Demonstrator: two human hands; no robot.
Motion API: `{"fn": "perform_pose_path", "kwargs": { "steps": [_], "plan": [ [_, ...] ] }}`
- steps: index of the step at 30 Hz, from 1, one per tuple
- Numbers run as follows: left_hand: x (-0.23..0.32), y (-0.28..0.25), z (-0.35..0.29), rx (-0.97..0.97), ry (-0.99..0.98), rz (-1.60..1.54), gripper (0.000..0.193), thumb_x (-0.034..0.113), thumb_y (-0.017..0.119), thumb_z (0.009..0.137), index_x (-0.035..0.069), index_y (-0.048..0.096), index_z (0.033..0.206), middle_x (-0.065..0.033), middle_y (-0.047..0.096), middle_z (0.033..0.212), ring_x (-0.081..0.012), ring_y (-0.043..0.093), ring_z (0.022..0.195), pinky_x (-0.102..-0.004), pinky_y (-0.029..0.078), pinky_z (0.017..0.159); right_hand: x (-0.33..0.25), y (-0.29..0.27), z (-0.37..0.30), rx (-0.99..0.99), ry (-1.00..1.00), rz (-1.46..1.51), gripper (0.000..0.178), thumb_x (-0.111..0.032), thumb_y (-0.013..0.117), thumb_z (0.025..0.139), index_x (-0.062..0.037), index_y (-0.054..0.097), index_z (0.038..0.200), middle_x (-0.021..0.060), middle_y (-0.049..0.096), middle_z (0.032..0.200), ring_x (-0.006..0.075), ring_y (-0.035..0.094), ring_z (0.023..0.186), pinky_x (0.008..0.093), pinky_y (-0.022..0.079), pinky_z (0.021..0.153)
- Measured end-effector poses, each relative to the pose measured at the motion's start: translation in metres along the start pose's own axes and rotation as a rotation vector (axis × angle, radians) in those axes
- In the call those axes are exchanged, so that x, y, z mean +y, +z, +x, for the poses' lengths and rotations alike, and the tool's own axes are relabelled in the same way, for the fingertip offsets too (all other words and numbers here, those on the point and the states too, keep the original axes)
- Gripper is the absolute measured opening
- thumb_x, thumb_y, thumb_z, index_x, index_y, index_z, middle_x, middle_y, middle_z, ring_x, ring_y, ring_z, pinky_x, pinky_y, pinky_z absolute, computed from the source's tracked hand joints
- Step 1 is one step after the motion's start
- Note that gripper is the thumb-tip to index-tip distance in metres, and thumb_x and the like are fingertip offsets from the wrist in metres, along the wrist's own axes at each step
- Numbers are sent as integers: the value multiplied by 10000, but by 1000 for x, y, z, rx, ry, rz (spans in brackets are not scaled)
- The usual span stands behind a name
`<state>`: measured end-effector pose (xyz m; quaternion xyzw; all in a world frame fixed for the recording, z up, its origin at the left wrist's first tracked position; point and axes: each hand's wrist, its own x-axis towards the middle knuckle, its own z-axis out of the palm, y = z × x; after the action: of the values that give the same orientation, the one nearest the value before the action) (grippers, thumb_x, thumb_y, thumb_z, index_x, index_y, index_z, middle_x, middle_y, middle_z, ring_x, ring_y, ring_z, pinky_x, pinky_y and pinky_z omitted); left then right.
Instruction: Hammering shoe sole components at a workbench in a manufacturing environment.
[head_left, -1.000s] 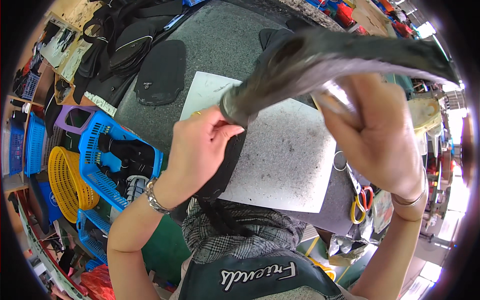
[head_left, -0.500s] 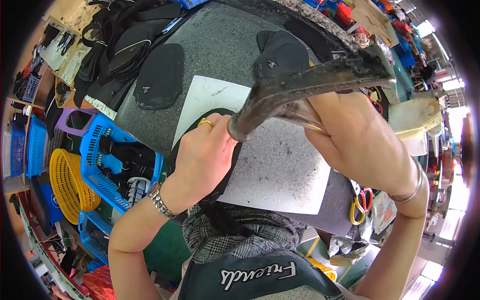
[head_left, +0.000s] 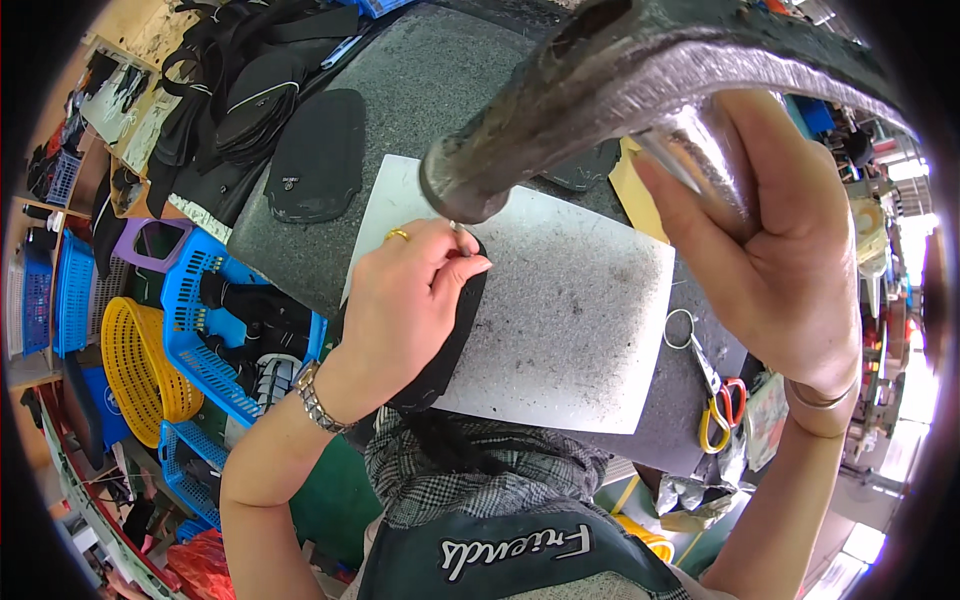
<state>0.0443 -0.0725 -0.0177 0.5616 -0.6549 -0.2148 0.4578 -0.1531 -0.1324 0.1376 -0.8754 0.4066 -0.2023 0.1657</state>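
Observation:
My right hand (head_left: 770,240) is closed round the shiny metal handle of a hammer (head_left: 570,110). The hammer's worn, dark head looms large in front, its round face just above the fingers of my left hand (head_left: 400,310). Those fingers pinch a thin metal pin or punch (head_left: 457,230), of which only the upper end shows. Under the left hand lies a black fabric piece (head_left: 455,345), partly covered by the hand, on a speckled white board (head_left: 570,330). Whether the hammer touches the pin I cannot tell.
On the grey worktop (head_left: 410,80) another black piece (head_left: 318,155) lies to the left. Black straps and bags (head_left: 250,110) are heaped behind it. Scissors (head_left: 716,395) rest right of the board. Blue (head_left: 205,365) and yellow baskets (head_left: 150,370) stand at the left.
The hammer has come up closer to the view, and my right hand has moved right with it. My left hand stays nearly in place; its pinching fingertips now show.

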Motion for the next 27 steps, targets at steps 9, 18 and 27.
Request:
{"fn": "perform_pose_path", "kwargs": {
  "steps": [9, 18, 27],
  "plan": [
    [-7, -4, 6, -54, -314, -382, 52, -28, 639, 843, -35, 613, 888, -81, 684, 829, -113, 657, 801, -250, 526, 725, 8, 9, 3, -215, -164, -182, 357, 11, 628, 755, 36, 546, 1102, 157, 629, 852, 302, 570, 650, 338, 459, 622],
    [1, 0, 6, -6, 12, 104, 102, 10, 679, 808, 19, 620, 890, -51, 660, 750, -120, 639, 652, -263, 480, 569, 16, 16, 2, -186, -330, -411, 323, 14, 631, 764, 30, 558, 1078, 141, 599, 746, 266, 483, 491, 290, 402, 514],
    [-2, 3, 7, 11, 48, 55, 126, 49, 699, 787, 5, 610, 864, -119, 634, 735, -229, 617, 585, -304, 471, 536, 2, 10, 10, -28, -223, -140, 331, 25, 607, 741, 13, 556, 1068, 166, 492, 626, 335, 481, 515, 354, 379, 498]
  ]
}}
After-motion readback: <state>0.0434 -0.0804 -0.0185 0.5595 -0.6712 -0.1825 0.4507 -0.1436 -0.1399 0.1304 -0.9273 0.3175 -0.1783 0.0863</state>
